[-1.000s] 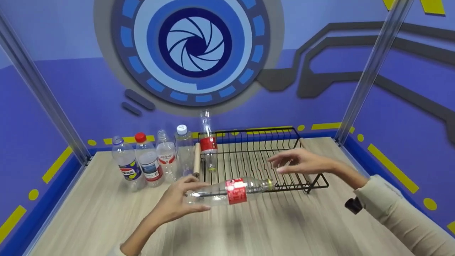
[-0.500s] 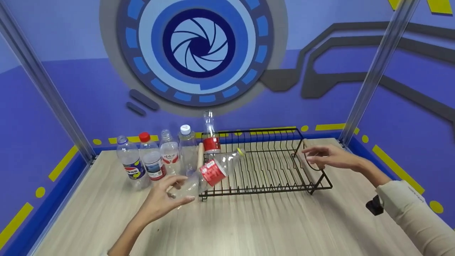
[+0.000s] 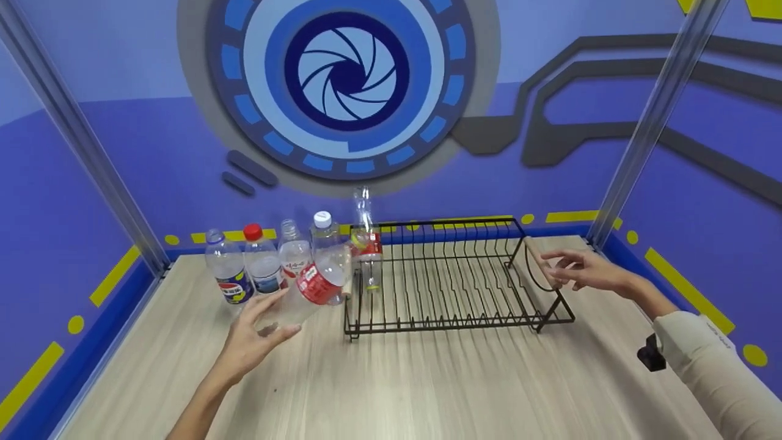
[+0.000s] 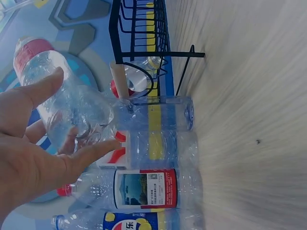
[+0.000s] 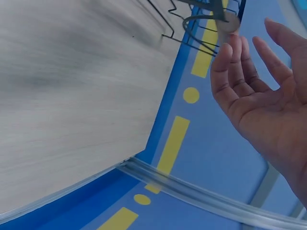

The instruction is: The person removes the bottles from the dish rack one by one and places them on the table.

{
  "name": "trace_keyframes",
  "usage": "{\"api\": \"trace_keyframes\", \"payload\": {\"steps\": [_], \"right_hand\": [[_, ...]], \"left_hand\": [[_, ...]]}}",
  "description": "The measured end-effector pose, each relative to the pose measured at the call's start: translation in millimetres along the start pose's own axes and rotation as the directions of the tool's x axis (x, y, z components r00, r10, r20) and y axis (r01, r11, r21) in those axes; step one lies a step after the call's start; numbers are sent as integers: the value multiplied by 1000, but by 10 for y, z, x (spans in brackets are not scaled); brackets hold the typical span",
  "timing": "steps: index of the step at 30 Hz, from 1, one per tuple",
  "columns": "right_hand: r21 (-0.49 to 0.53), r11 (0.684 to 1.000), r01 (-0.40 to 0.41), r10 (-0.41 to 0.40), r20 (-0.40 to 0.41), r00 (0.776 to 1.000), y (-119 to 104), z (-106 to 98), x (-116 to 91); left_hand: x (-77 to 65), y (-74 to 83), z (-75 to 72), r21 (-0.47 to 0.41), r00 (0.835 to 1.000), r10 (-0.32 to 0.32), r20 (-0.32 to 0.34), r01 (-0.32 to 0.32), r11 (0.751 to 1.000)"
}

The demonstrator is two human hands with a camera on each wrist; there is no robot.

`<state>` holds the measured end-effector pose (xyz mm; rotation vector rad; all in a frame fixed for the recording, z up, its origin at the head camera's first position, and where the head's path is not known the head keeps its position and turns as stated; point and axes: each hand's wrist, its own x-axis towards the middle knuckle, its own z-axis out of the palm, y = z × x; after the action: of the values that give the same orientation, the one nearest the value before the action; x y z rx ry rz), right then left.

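Note:
My left hand (image 3: 247, 339) grips a clear plastic bottle (image 3: 319, 284) with a red label near its base, above the table. The bottle tilts up to the right, its yellow-ringed neck in front of another red-labelled bottle (image 3: 365, 214), which stands upside down in the black wire rack (image 3: 440, 329). In the left wrist view, thumb and fingers curve round the held bottle (image 4: 79, 112). My right hand (image 3: 589, 273) is at the rack's right wooden handle (image 3: 540, 260), fingers loosely bent. In the right wrist view its fingertips meet the handle's end (image 5: 228, 23); whether they touch is unclear.
Left of the rack several bottles stand upright in a row: one with a blue label (image 3: 232, 287), a red-capped one (image 3: 253, 232), an uncapped one (image 3: 289, 231) and a white-capped one (image 3: 322, 220). Blue panels and metal posts (image 3: 647, 122) border the wooden table (image 3: 397, 385).
My left hand has carried the bottle leftward and its neck has swung from pointing right to up and back. My right hand has moved right, from over the rack to its right handle.

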<state>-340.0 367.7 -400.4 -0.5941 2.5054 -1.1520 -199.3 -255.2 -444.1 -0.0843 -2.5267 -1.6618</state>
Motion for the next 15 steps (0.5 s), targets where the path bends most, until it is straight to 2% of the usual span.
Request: {"api": "trace_keyframes", "payload": {"steps": [10, 12, 15], "right_hand": [[-70, 997, -39, 43, 51, 998, 99, 14, -1], [-54, 996, -64, 68, 68, 995, 101, -7, 0], [-30, 994, -107, 110, 91, 990, 108, -49, -1]], "left_hand": [[-49, -12, -225, -86, 988, -116, -103, 107, 991], [-67, -22, -260, -105, 979, -145, -140, 131, 986], [-71, -29, -320, -170, 952, -198, -231, 161, 972]]}}
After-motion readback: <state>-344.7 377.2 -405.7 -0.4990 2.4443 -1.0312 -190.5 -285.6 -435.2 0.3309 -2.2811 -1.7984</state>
